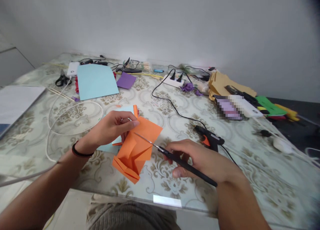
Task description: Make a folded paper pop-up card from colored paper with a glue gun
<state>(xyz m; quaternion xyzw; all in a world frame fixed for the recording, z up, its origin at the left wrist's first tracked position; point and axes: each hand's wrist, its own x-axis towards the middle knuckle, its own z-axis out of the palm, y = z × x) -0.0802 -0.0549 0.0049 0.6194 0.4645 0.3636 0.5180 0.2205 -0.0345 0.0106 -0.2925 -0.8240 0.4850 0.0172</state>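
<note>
Craft wkspc: orange ppr [151, 128], glue gun [212, 140]

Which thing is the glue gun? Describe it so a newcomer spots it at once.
On the patterned table, find the right hand, holding a black-handled cutting tool. Just beyond that hand lies the glue gun, black and pistol-shaped. Its bright orange trigger sets it apart from the cutting tool.
</note>
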